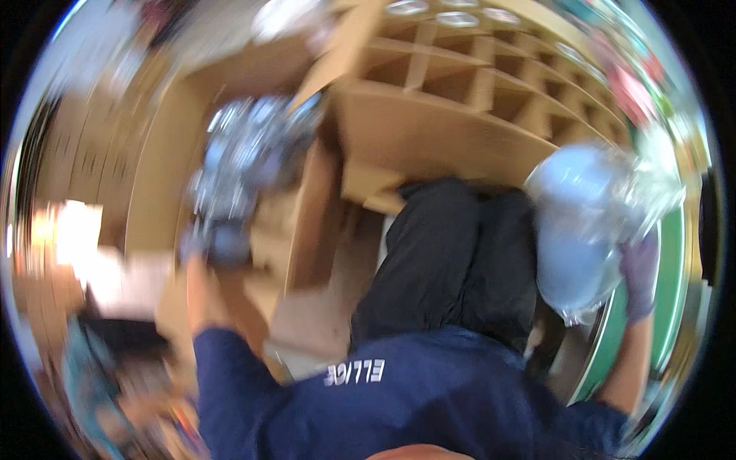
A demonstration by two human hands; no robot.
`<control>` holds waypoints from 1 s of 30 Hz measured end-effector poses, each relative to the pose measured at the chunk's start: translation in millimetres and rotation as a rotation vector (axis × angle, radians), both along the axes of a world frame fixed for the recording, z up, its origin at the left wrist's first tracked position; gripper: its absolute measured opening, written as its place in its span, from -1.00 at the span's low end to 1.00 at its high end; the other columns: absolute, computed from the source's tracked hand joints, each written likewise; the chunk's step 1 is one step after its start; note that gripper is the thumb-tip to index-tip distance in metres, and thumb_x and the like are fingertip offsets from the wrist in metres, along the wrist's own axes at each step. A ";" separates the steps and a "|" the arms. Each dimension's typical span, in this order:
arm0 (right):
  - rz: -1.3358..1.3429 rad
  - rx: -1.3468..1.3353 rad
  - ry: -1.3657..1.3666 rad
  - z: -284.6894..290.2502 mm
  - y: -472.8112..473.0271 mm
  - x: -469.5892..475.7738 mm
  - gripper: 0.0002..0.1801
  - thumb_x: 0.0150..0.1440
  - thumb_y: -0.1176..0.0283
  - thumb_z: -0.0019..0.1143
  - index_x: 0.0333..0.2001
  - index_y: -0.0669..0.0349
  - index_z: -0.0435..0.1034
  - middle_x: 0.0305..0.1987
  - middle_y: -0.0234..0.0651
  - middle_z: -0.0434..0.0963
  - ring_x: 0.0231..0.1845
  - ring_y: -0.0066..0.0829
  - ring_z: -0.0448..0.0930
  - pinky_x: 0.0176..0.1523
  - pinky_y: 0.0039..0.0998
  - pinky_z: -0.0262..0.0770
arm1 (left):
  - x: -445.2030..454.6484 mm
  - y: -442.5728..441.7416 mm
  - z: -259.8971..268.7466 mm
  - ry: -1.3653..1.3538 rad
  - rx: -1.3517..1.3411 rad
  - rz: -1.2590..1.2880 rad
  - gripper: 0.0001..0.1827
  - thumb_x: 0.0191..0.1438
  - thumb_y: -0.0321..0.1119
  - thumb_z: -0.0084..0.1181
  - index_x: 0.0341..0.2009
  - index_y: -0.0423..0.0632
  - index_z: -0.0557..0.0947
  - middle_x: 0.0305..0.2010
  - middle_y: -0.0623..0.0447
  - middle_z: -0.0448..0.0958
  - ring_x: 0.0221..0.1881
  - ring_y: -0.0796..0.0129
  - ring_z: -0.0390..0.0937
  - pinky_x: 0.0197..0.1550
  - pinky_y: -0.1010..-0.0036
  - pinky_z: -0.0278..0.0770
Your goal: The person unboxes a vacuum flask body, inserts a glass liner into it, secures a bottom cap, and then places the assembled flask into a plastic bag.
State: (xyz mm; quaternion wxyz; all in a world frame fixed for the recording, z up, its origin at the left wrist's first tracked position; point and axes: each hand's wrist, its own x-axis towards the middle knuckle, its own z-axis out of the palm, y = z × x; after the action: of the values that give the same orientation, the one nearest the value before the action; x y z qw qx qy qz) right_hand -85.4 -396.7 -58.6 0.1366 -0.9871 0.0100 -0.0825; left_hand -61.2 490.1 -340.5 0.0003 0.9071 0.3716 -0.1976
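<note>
At the right my gloved right hand holds a clear plastic bag of light blue rounded objects by its side. My left hand, gloved and blurred, reaches into an open cardboard box at the left. It is at a dark bluish object, and whether its fingers grip this I cannot tell. Beyond it in the same box lie several shiny plastic-wrapped bluish items, badly blurred. In front of my knees stands a carton with cardboard dividers; some of its far cells hold round clear-topped items.
A green surface lies beside my right arm. Another person is at the lower left, near stacked brown cartons. White plastic wrapping is at the top. Colourful blurred items stand at the upper right.
</note>
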 end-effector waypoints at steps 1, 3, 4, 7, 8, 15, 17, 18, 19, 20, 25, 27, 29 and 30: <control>-0.263 0.129 -0.024 1.9 -65.9 -15.2 -0.80 0.22 0.26 0.05 -0.27 0.15 0.45 -0.37 -0.34 0.43 -0.34 -0.46 0.44 -0.21 -0.36 0.41 | 11.3 36.5 -12.3 0.095 0.058 -0.142 -0.13 0.15 0.43 -0.13 0.43 0.22 0.26 0.46 -0.24 0.20 0.42 -0.16 0.21 0.38 -0.02 0.21; -0.580 0.685 -0.299 20.1 -122.1 -28.1 -0.77 0.26 0.21 0.00 -0.33 0.10 0.43 -0.39 -0.47 0.35 -0.37 -0.60 0.37 -0.25 -0.44 0.40 | -20.6 87.0 -27.7 0.267 0.177 -0.360 -0.12 0.17 0.44 -0.14 0.49 0.37 0.11 0.53 -0.23 0.06 0.48 -0.23 0.09 0.37 -0.17 0.17; -0.651 0.871 -0.434 14.4 -187.2 -49.4 -0.80 0.25 0.24 0.05 -0.31 0.11 0.46 -0.33 -0.49 0.40 -0.33 -0.63 0.39 -0.26 -0.45 0.42 | 19.1 102.4 -27.5 0.184 0.074 -0.189 -0.09 0.08 0.43 0.04 0.47 0.57 0.08 0.46 -0.18 0.18 0.45 -0.24 0.13 0.37 -0.15 0.17; -0.925 0.840 -0.528 49.2 -284.8 -155.7 -0.85 0.22 0.36 0.13 -0.28 0.20 0.52 -0.44 -0.39 0.50 -0.44 -0.50 0.50 -0.26 -0.48 0.52 | 50.9 41.0 -56.7 0.074 0.062 0.150 0.19 -0.23 0.42 0.35 0.46 0.31 0.17 0.39 -0.16 0.25 0.35 -0.20 0.28 0.31 0.00 0.35; -1.028 0.831 -0.465 64.1 -324.0 -183.0 -0.85 0.21 0.37 0.13 -0.25 0.21 0.53 -0.44 -0.33 0.54 -0.43 -0.43 0.55 -0.21 -0.46 0.54 | 57.8 28.2 -53.9 0.060 0.090 0.160 0.17 -0.27 0.39 0.38 0.41 0.23 0.21 0.36 -0.22 0.27 0.32 -0.19 0.31 0.28 0.02 0.38; -1.396 -0.895 -0.034 -8.5 -457.7 -192.9 -0.64 0.34 0.23 -0.18 0.10 0.04 0.47 0.15 -0.10 0.56 0.15 -0.09 0.56 0.19 -0.19 0.47 | -7.2 -33.8 -22.0 -0.268 0.328 0.047 0.12 -0.33 0.40 0.40 0.24 -0.02 0.39 0.07 -0.26 0.51 0.07 -0.14 0.54 0.16 0.06 0.50; -1.374 -1.090 0.088 -9.6 -486.7 -199.4 -0.64 0.34 0.27 -0.19 0.08 0.07 0.48 0.14 -0.10 0.56 0.15 -0.12 0.56 0.19 -0.22 0.47 | -28.7 -15.2 -12.7 -0.427 0.201 0.049 -0.06 -0.16 0.31 0.37 0.22 -0.02 0.49 0.11 -0.17 0.54 0.09 -0.13 0.52 0.16 0.02 0.47; -1.349 -1.163 0.131 -19.5 -498.4 -195.2 -0.65 0.34 0.29 -0.20 0.07 0.09 0.49 0.14 -0.10 0.56 0.15 -0.14 0.56 0.18 -0.23 0.48 | -42.2 -12.1 2.0 -0.660 0.050 -0.045 -0.03 -0.11 0.25 0.39 0.29 -0.08 0.44 0.17 -0.22 0.50 0.14 -0.09 0.51 0.18 0.08 0.47; -1.416 -1.270 0.128 -24.8 -507.5 -190.3 -0.67 0.31 0.31 -0.16 0.03 0.06 0.52 0.11 -0.14 0.57 0.12 -0.21 0.58 0.16 -0.25 0.51 | -52.5 -14.1 10.9 -0.956 -0.253 0.054 0.02 -0.03 0.20 0.37 0.37 -0.17 0.33 0.21 -0.26 0.46 0.17 -0.01 0.48 0.18 0.14 0.48; -1.420 -1.084 0.289 -33.5 -495.0 -185.3 -0.69 0.28 0.27 -0.07 0.00 0.08 0.54 0.08 -0.18 0.59 0.10 -0.29 0.60 0.15 -0.28 0.53 | -51.1 -45.5 48.2 -1.138 -0.424 0.137 0.00 -0.02 0.22 0.32 0.37 -0.14 0.34 0.22 -0.24 0.46 0.16 -0.01 0.49 0.16 0.13 0.49; -1.340 -0.890 0.079 -53.6 -526.3 -200.7 -0.68 0.22 0.24 0.03 -0.03 0.12 0.53 0.01 -0.16 0.59 0.02 -0.24 0.60 0.10 -0.23 0.52 | -33.2 -268.0 187.7 -1.497 -1.255 0.283 -0.12 0.06 0.29 0.12 0.34 -0.01 0.36 0.24 -0.17 0.46 0.10 -0.02 0.52 0.04 0.07 0.54; -1.184 -0.792 -0.132 -57.4 -529.9 -171.0 -0.67 0.20 0.22 0.07 -0.04 0.14 0.53 -0.02 -0.14 0.59 -0.01 -0.22 0.61 0.08 -0.22 0.52 | -23.7 -347.9 202.8 -1.443 -1.566 0.278 -0.16 0.10 0.32 0.04 0.33 0.05 0.37 0.24 -0.13 0.45 0.08 -0.02 0.53 -0.01 0.04 0.56; -0.935 -0.586 -0.369 -53.7 -502.0 -125.9 -0.66 0.18 0.21 0.11 -0.05 0.16 0.53 -0.05 -0.13 0.59 -0.04 -0.20 0.61 0.06 -0.20 0.52 | -23.2 -427.4 191.7 -1.301 -1.843 0.290 -0.20 0.13 0.34 -0.05 0.31 0.10 0.38 0.25 -0.10 0.45 0.06 -0.02 0.54 -0.06 0.02 0.58; -0.775 -0.413 -0.497 -50.5 -471.1 -83.2 -0.65 0.16 0.20 0.13 -0.06 0.17 0.53 -0.06 -0.13 0.59 -0.05 -0.19 0.61 0.06 -0.19 0.52 | -27.6 -469.2 191.4 -1.218 -1.927 0.282 -0.22 0.15 0.36 -0.09 0.31 0.13 0.38 0.25 -0.09 0.45 0.04 -0.02 0.55 -0.08 0.00 0.59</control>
State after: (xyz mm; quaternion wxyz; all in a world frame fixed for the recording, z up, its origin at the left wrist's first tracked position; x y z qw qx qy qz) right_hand -168.6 -867.8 -109.1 -0.1038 -0.8678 0.3265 -0.3600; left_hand -88.8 20.9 -149.1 0.8961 0.4256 0.1024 0.0732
